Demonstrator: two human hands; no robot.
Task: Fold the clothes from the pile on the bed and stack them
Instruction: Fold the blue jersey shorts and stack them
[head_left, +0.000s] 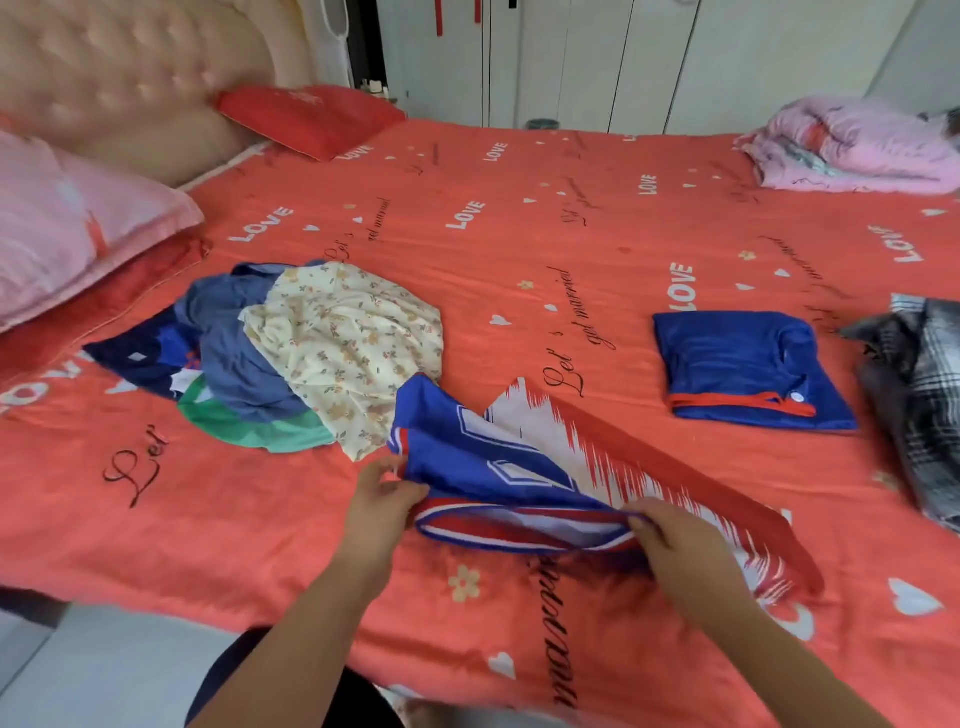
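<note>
A blue, white and red jersey (498, 462) lies crumpled on the red bed cover (519, 234) near the front edge. My left hand (382, 496) pinches its striped hem at the left end. My right hand (675, 535) grips the same hem at the right end. To the left lies the pile of unfolded clothes (291, 358), with a cream floral garment on top of blue, navy and green ones. A folded blue garment with red trim (748, 371) lies flat to the right.
A grey and white checked garment (919, 395) lies at the right edge. Pink and red pillows (78, 244) sit at the left by the padded headboard. A folded pink quilt (857, 145) rests at the far right corner. White wardrobe doors stand behind the bed.
</note>
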